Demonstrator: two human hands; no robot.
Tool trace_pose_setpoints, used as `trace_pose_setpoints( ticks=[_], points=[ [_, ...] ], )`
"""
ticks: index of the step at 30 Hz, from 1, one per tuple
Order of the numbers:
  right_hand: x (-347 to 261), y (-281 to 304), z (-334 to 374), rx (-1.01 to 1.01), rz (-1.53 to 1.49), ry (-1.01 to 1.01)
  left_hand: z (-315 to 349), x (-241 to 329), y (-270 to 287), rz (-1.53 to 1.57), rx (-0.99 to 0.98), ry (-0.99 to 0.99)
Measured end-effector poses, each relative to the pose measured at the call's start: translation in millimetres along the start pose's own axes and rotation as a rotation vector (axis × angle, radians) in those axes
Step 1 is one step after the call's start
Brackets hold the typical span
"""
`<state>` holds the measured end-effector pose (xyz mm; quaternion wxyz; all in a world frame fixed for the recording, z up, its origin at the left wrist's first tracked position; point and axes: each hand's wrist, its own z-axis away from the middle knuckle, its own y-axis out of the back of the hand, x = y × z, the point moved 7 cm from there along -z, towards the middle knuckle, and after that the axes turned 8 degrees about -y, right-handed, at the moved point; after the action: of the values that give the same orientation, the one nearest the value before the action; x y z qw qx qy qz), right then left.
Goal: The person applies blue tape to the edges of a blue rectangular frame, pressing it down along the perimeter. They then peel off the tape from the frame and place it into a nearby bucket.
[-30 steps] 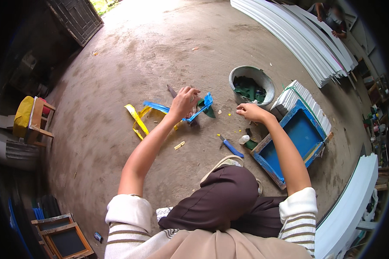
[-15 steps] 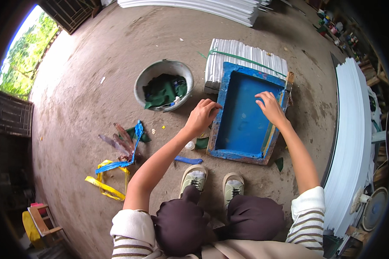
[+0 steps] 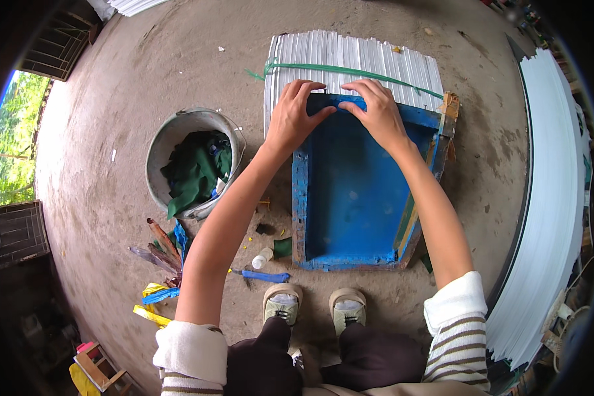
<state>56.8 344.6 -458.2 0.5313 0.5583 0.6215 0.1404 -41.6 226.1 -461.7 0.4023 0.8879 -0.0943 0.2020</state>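
Note:
A blue screen-printing frame point(image 3: 356, 191) with paint-smeared wooden bars lies in front of me, its far end over a bundle of white sheets point(image 3: 350, 49) bound with a green strap. My left hand point(image 3: 296, 117) curls round the far bar near its left corner. Close beside it, my right hand point(image 3: 377, 115) grips the same bar, thumb on the near side and fingers toward the far side. Both sets of fingers are bent. How firmly they press cannot be seen.
A grey bucket point(image 3: 157, 178) of dark green cloth stands left. Near my feet lie a small white container point(image 3: 262, 258), a blue-handled tool point(image 3: 264, 275) and green scraps point(image 3: 282, 247). Blue and yellow straps point(image 3: 153, 294) lie left. A tall white stack point(image 3: 541, 218) runs along the right.
Both hands have moved away from me and closer together, onto the frame's far bar. Before, the left was by the left bar and the right hovered over the blue screen. The view has shifted.

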Motion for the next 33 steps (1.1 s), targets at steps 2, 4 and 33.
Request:
trace_pose_setpoints(
  ticks=[2,4,33],
  points=[
    [-5,-2,-4,0.008,-0.006,0.041,0,-7,-1,0.054,-0.023,-0.003],
    [-8,-3,-9,-0.021,-0.057,0.063,1,-13,1,0.093,-0.007,0.01],
    [-25,-11,-3,0.191,-0.006,0.153,-3,-11,1,0.146,-0.021,0.071]
  ],
)
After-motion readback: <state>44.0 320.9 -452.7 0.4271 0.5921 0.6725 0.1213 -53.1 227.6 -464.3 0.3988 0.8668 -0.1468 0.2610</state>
